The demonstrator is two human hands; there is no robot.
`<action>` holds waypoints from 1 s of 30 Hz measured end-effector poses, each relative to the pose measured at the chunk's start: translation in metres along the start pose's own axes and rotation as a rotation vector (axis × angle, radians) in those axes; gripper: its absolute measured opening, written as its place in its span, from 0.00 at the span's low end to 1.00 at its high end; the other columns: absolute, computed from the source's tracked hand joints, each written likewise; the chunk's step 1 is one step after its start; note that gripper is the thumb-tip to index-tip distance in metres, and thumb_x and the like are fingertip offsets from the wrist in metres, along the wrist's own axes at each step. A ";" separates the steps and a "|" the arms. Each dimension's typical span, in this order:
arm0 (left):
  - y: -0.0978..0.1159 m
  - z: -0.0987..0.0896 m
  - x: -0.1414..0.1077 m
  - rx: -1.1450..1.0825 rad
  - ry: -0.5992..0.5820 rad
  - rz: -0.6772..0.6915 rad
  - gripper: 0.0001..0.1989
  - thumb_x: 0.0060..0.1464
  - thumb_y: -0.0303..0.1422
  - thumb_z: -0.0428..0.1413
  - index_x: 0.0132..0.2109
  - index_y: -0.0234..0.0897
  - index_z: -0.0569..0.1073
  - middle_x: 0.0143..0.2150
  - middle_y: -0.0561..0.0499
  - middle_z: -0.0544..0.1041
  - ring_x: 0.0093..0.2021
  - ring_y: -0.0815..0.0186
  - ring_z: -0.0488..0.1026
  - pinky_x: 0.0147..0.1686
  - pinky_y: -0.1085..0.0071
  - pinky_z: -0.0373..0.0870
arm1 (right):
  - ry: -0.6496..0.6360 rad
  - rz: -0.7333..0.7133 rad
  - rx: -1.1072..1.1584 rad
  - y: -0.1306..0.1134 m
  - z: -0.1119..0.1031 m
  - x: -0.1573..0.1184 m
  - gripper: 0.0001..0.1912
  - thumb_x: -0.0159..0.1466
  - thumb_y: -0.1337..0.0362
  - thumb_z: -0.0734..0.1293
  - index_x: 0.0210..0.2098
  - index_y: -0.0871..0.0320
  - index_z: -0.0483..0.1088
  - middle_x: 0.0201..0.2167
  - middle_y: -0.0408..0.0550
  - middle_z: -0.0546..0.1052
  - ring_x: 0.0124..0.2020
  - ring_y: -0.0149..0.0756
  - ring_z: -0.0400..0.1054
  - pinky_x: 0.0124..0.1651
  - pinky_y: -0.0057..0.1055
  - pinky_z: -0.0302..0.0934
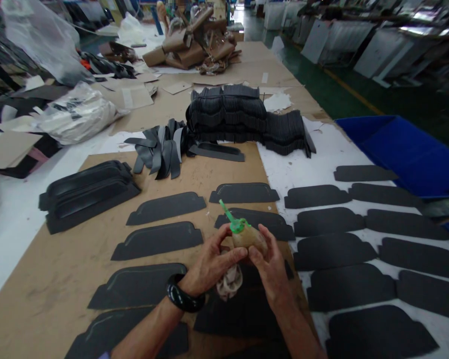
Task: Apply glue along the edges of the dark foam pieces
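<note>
Between my two hands is a squeeze bottle [250, 240] with a yellowish body and a green nozzle that tilts up to the left. My left hand [213, 259] is closed on its left side, with a black bangle round the wrist. Fingers and thumb of my right hand [268, 262] grip the bottle's other side. A crumpled pale cloth [230, 283] hangs or lies just below my left hand; I cannot tell whether that hand holds it. Dark flat panels [159, 243] lie in rows around my hands, some with a shiny line along the upper edge.
More dark panels [338, 249] cover the white surface at right. Stacked formed pieces [90, 192] sit at left. Behind are loose dark strips [164, 149] and a big stack of dark pieces [228, 114]. A blue bin [407, 149] stands beyond the right edge; brown scraps [198, 42] are heaped at back.
</note>
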State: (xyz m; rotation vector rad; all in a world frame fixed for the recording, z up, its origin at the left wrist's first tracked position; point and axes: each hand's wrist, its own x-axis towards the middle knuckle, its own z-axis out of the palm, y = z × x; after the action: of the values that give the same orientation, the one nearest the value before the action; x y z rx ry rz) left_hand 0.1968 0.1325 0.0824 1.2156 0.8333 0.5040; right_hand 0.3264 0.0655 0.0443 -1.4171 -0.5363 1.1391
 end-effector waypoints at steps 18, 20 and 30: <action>0.028 -0.021 0.031 0.259 0.084 -0.020 0.22 0.52 0.43 0.54 0.52 0.38 0.70 0.48 0.46 0.74 0.46 0.61 0.70 0.43 0.68 0.65 | -0.060 -0.387 -0.795 -0.082 -0.064 0.123 0.29 0.47 0.56 0.71 0.46 0.57 0.62 0.40 0.51 0.71 0.37 0.40 0.68 0.40 0.40 0.64; 0.023 -0.022 0.027 0.217 0.070 -0.109 0.20 0.53 0.45 0.53 0.48 0.38 0.72 0.45 0.48 0.75 0.48 0.60 0.69 0.45 0.68 0.63 | 0.143 -0.435 -0.858 -0.084 -0.081 0.160 0.33 0.43 0.55 0.73 0.45 0.59 0.61 0.42 0.54 0.70 0.37 0.42 0.67 0.41 0.42 0.63; 0.016 -0.012 0.035 -0.071 0.194 -0.251 0.19 0.52 0.46 0.52 0.43 0.37 0.75 0.44 0.49 0.76 0.46 0.62 0.69 0.44 0.70 0.63 | 0.446 -0.445 -1.117 -0.066 -0.107 0.268 0.34 0.47 0.51 0.70 0.48 0.60 0.60 0.43 0.58 0.71 0.44 0.49 0.65 0.45 0.45 0.59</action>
State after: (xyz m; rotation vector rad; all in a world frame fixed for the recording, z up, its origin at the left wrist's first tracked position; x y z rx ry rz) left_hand 0.2102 0.1701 0.0860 0.9904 1.1085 0.4467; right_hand 0.5500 0.2552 0.0018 -2.2406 -1.1758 0.0635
